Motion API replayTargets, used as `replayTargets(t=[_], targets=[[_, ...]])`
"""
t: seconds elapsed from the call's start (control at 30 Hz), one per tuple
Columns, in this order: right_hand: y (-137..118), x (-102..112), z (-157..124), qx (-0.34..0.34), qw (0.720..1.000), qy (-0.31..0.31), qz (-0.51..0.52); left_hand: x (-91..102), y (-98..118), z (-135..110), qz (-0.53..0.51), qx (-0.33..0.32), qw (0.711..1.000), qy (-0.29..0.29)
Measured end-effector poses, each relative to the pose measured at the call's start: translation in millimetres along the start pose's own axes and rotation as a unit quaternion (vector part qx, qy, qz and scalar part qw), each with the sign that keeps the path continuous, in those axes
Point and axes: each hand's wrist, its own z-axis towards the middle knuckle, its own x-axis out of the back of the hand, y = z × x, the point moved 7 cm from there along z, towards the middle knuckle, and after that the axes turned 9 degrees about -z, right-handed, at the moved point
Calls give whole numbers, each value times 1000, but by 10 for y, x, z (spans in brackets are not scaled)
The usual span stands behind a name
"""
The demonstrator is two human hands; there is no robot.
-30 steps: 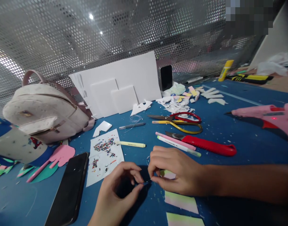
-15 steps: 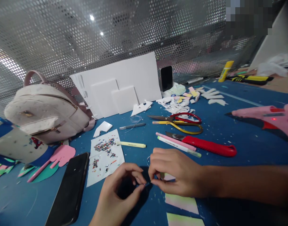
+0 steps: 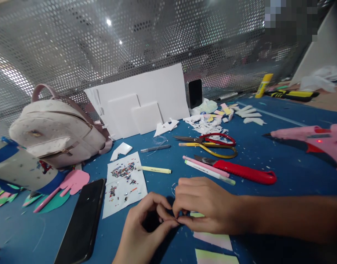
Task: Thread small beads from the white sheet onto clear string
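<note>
Fingertips have closed right up since a second ago; back then both hands had a small gap between them, now they meet. Left to right: backpack [image 3: 57,130] at the far left, phone [image 3: 82,222] lying flat, then the paper [image 3: 126,183] with tiny coloured bits scattered on it. Left hand [image 3: 142,233] is curled, thumb and forefinger pinched shut on something too small to make out. Right hand [image 3: 204,205] pinches the same spot from the other side, low over the blue surface [image 3: 281,165], just in front of the paper. I'd guess it's a bead or thread end. Tip: keep both wrists resting down and work close to the mat so a dropped piece doesn't bounce away. Scissors [image 3: 209,143], knife [image 3: 240,170] and glue gun [image 3: 308,139] sit well clear to the right.
</note>
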Motion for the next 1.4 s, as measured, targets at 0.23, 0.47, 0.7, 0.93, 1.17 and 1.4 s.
replayTargets(t=[0.23,0.47,0.7,0.93,1.17,1.4], targets=[[5,-28,2,5,1000,-15,-6,-18,-6,-16,29,-14,999,-7],[5,12,11,2,999,-9,37,-34,50,-34,42,-35,998,0],[-13,-18,7,21,999,-19,24,-53,67,-43,35,-29,999,2],[84,14,10,-50,998,-4,40,-69,146,-78,67,-115,990,-40],[178,47,10,-128,990,13,57,-380,320,-241,234,-306,903,-192],[187,25,-1,-103,992,3,69,-293,297,-164,234,-253,923,-172]])
